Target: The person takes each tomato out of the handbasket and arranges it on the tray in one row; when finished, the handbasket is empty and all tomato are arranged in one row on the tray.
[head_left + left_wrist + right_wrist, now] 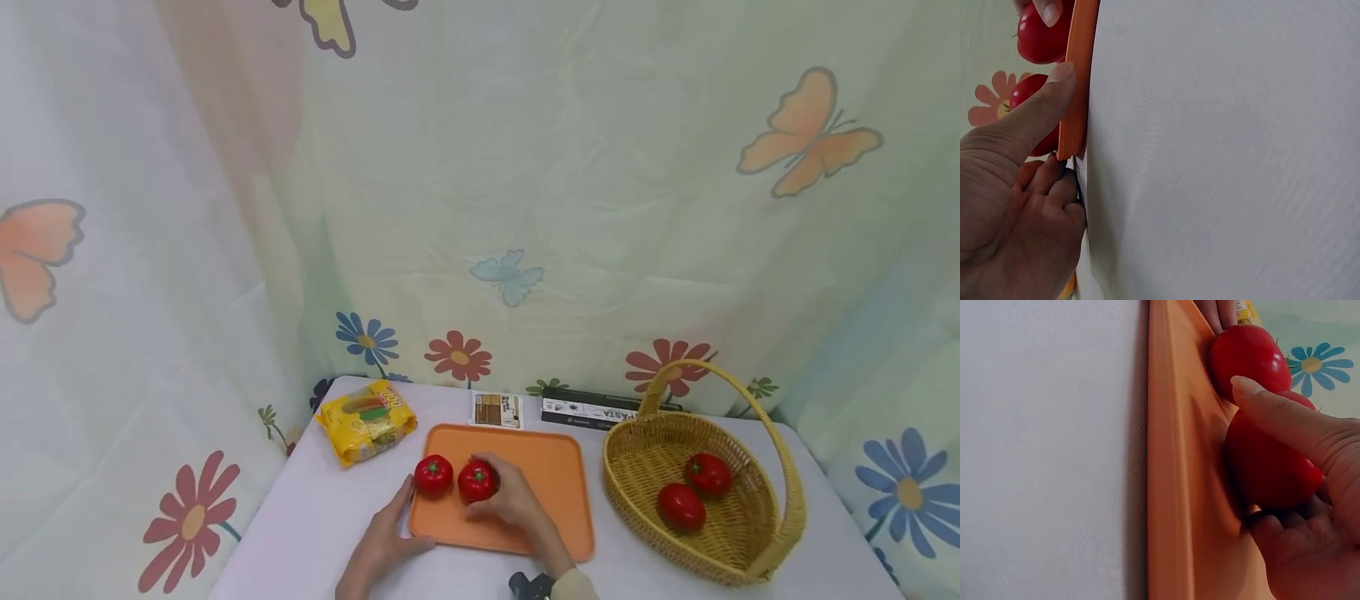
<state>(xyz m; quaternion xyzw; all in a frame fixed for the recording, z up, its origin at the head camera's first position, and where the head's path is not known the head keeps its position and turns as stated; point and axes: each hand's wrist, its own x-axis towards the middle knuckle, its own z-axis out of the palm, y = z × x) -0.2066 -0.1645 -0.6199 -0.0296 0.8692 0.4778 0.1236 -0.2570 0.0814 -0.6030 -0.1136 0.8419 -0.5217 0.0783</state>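
An orange tray [536, 492] lies on the table with two red tomatoes at its left half. My right hand [512, 496] grips one tomato [477, 482], thumb on the near side and fingers round the far side; in the right wrist view this tomato [1266, 462] sits low at the tray's surface. Just left of it is the other tomato [433, 476], near the tray's left edge. My left hand [384, 537] holds the tray's near-left corner, its thumb on the front rim [1079, 81] and its fingers along the left side, partly hidden.
To the right stands a wicker basket [637, 508] with a tall handle and two red tomatoes [681, 507] inside. Behind the tray are a yellow packet [367, 421], a small flat pack [497, 410] and a long black pasta box [581, 408]. A patterned curtain [480, 192] hangs behind.
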